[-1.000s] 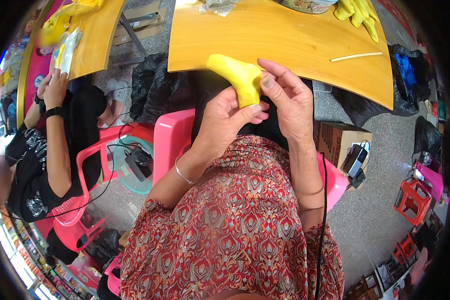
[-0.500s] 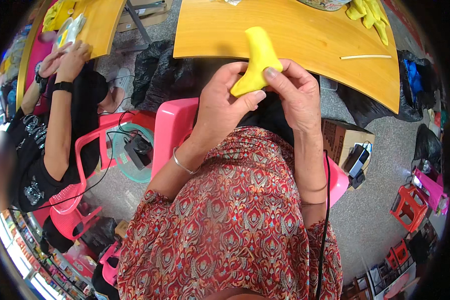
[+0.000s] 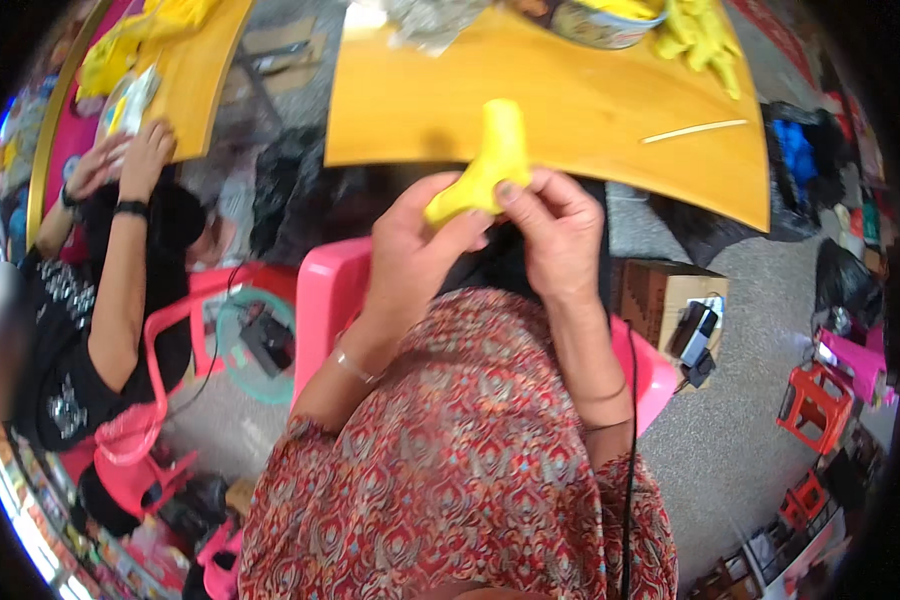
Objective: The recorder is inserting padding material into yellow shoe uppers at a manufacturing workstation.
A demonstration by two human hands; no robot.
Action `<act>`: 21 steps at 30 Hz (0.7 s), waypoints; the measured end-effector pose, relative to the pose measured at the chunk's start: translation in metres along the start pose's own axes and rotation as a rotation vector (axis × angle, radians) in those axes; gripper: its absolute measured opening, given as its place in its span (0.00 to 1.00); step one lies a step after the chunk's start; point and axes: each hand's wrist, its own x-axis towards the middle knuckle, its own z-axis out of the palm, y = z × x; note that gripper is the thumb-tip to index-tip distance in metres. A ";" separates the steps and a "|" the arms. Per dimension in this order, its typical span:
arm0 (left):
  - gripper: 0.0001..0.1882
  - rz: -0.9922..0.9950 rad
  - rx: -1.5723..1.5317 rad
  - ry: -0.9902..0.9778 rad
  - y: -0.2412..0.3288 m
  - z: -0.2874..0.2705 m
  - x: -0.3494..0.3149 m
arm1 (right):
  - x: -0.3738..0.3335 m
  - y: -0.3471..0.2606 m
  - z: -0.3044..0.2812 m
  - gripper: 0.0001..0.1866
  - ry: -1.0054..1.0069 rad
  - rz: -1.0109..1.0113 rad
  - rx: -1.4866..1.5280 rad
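A plump yellow piece, bent like a boot and apparently stuffed cloth, is held up between my two hands in front of the table edge. My left hand pinches its lower left end, thumb lying along the near side. On its right side, my right hand grips the bend with the thumb pressed on top and fingers curled behind. The upper end of the piece sticks up free of both hands. Fingertips behind it are hidden.
On the yellow table lie a thin pale stick, a round tin with yellow stuff in it, more yellow pieces and clear plastic. A co-worker's hands work at another table. A cardboard box stands on the floor at right.
The whole view has shifted, so the table sits lower and more of its far side shows. My hands and the yellow piece are lower and slightly left in the picture, both hands still gripping it.
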 end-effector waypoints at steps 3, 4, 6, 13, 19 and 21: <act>0.14 -0.020 0.111 -0.012 0.004 -0.009 0.002 | 0.001 0.007 -0.001 0.03 -0.021 -0.036 -0.107; 0.14 0.004 0.105 -0.040 0.003 -0.013 0.002 | -0.001 0.009 0.001 0.03 -0.023 -0.083 -0.109; 0.16 -0.025 0.036 -0.065 -0.001 -0.019 0.004 | -0.002 0.006 -0.001 0.02 -0.057 -0.078 -0.141; 0.15 0.028 0.032 -0.097 -0.008 -0.018 -0.001 | 0.001 -0.017 -0.009 0.10 -0.240 0.099 0.003; 0.15 0.145 0.383 -0.160 0.000 -0.006 0.004 | 0.006 -0.011 -0.011 0.09 -0.168 -0.116 -0.381; 0.14 -0.005 0.332 -0.203 0.008 -0.005 0.003 | 0.005 -0.014 -0.009 0.08 -0.143 -0.196 -0.413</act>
